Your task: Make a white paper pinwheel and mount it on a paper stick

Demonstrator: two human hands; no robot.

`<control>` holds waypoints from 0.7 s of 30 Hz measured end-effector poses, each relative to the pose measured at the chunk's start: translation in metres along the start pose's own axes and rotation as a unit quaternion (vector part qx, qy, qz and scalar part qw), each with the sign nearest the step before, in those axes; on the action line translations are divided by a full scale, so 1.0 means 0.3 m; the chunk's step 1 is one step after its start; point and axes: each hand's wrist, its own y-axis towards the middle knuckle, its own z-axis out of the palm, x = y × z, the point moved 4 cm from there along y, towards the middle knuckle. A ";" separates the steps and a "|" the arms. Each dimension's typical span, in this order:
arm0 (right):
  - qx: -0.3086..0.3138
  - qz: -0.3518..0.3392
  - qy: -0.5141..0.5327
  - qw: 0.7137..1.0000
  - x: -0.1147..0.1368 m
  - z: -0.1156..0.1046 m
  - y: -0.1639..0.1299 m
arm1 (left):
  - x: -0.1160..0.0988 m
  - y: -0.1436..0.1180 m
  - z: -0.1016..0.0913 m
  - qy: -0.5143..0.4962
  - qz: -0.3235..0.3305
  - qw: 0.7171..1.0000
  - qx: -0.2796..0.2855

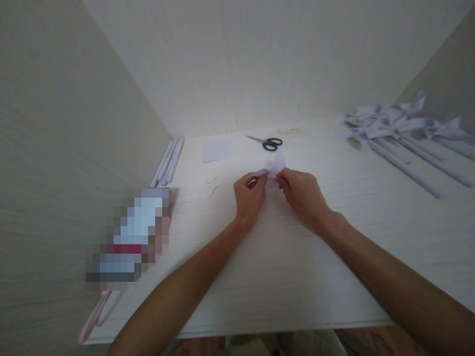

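Between my two hands is a small piece of pale lilac paper (279, 162), partly folded or bent, with one corner pointing up. My left hand (249, 195) pinches its left side, fingers curled together. On the right side, my right hand (302, 193) grips the paper between thumb and fingers. My fingers hide the paper's middle. Just beyond it lies a pair of scissors (267, 143) with black handles, blades pointing left. A flat sheet of lilac paper (217, 150) rests farther back to the left.
Several rolled paper sticks (168, 162) lie at the left wall, behind a blurred-out object (135, 232). Several paper pinwheels (393, 131) on sticks are heaped at the right. Thin scraps (213, 185) lie on the white table (297, 277). Walls stand behind and at both sides.
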 end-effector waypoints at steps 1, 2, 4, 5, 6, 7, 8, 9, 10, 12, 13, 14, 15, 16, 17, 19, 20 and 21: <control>-0.003 0.003 0.002 1.000 0.000 -0.002 -0.001 | 0.000 0.000 0.000 0.000 0.000 1.000 0.000; -0.006 0.006 0.004 1.000 0.001 -0.003 -0.001 | 0.000 0.000 -0.001 0.001 0.000 1.000 0.000; -0.009 0.015 0.003 1.000 0.001 -0.006 -0.002 | 0.000 -0.001 0.000 0.006 -0.004 1.000 0.001; -0.009 0.018 0.002 1.000 0.001 -0.007 -0.002 | -0.001 -0.001 0.000 0.011 -0.005 1.000 0.000; -0.007 0.020 -0.001 1.000 0.000 -0.006 -0.002 | -0.002 -0.001 0.001 0.015 -0.006 1.000 -0.001; -0.003 0.019 -0.005 1.000 0.001 -0.004 -0.002 | -0.002 -0.002 0.001 0.019 -0.006 1.000 -0.001; 0.004 0.016 -0.010 1.000 0.001 -0.001 -0.002 | -0.004 -0.002 0.002 0.021 -0.005 1.000 -0.001; 0.013 0.012 -0.017 1.000 0.002 0.002 -0.002 | -0.004 -0.002 0.003 0.020 -0.004 1.000 -0.002; 0.022 0.007 -0.025 0.999 0.003 0.006 -0.002 | -0.005 -0.002 0.004 0.017 -0.003 1.000 0.000; 0.040 0.002 -0.041 0.998 0.004 0.014 -0.002 | -0.006 -0.002 0.006 0.012 -0.002 1.000 0.003; 0.046 0.002 -0.046 0.998 0.004 0.018 -0.002 | -0.006 -0.002 0.007 0.009 -0.003 1.000 0.004; 0.049 0.002 -0.049 0.998 0.003 0.021 -0.003 | -0.006 -0.002 0.008 0.008 -0.004 1.000 0.005; 0.048 0.002 -0.049 0.998 0.003 0.022 -0.003 | -0.007 -0.002 0.008 0.007 -0.006 1.000 0.006; 0.044 0.001 -0.047 0.998 0.004 0.023 -0.003 | -0.007 -0.002 0.008 0.007 -0.008 1.000 0.006; 0.037 0.001 -0.043 0.998 0.005 0.022 -0.003 | -0.008 -0.002 0.008 0.008 -0.010 1.000 0.006; 0.022 0.000 -0.036 0.999 0.008 0.017 -0.004 | -0.008 -0.001 0.007 0.013 -0.015 1.000 0.003; 0.016 0.000 -0.033 0.999 0.010 0.013 -0.004 | -0.009 0.000 0.006 0.016 -0.016 1.000 0.001; 0.013 0.002 -0.030 0.999 0.011 0.010 -0.005 | -0.009 0.001 0.006 0.020 -0.016 1.000 0.000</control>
